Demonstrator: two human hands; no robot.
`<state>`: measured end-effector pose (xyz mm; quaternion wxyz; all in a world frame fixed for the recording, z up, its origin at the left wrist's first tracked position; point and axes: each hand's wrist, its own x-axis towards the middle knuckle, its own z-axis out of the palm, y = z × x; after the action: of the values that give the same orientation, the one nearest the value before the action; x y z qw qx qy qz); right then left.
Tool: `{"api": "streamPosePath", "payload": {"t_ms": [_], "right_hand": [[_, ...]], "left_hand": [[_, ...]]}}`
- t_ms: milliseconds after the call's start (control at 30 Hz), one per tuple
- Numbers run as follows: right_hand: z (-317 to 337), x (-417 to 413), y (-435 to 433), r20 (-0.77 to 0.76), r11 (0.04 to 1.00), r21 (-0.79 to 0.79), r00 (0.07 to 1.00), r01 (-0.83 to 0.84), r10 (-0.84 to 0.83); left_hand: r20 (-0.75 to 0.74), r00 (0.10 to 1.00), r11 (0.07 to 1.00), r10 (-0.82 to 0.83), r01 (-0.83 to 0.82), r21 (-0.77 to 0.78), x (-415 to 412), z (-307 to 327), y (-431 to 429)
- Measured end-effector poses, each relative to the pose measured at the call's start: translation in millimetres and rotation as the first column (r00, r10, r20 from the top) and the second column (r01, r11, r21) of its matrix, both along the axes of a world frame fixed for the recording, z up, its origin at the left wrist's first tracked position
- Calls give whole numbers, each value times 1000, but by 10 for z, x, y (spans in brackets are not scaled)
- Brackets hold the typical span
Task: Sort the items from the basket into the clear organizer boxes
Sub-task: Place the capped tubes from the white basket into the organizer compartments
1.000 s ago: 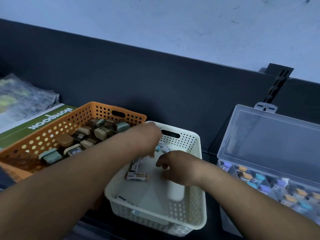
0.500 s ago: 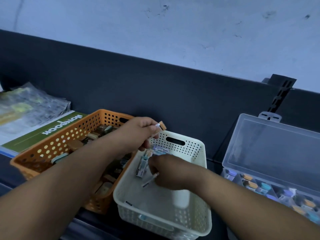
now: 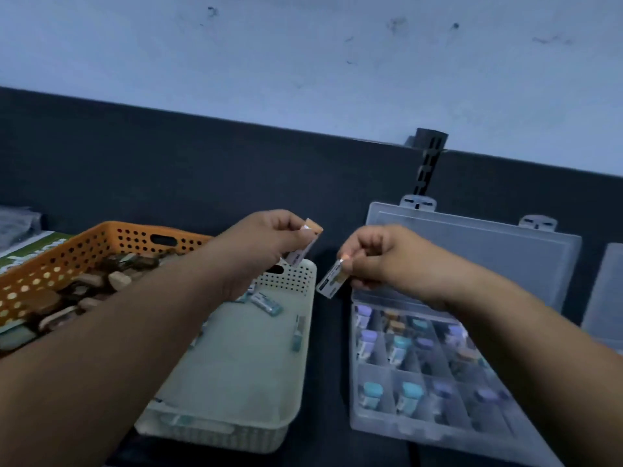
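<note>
Seen from my head, the sort looked well along: the clear hinged plastic organizer box (image 3: 387, 426) held capped vials (image 3: 399, 345) in most compartments, and only a few slim tubes (image 3: 266, 303) lay at the far end of the cream perforated plastic basket (image 3: 242, 372). My left hand (image 3: 266, 241) pinched an orange-capped labelled tube (image 3: 303, 246) over the basket's far right corner; my right hand (image 3: 381, 261) pinched a second labelled tube (image 3: 332, 279) just beside the box's far left corner.
</note>
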<state>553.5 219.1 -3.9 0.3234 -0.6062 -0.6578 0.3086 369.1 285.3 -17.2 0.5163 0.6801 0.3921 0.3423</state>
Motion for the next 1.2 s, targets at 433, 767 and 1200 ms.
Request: {"api": "streamPosePath", "payload": {"t_ms": [433, 767, 1200], "right_hand": [[-63, 1523, -759, 57, 959, 61, 958, 278, -281], [-165, 2005, -898, 305, 945, 134, 894, 299, -327], [-492, 2291, -812, 423, 949, 61, 853, 311, -306]], "left_hand": [[-174, 982, 970, -70, 108, 220, 1464, -111, -435], [-332, 942, 940, -54, 160, 302, 1947, -205, -623], [-413, 911, 903, 5, 173, 393, 2483, -329, -676]]}}
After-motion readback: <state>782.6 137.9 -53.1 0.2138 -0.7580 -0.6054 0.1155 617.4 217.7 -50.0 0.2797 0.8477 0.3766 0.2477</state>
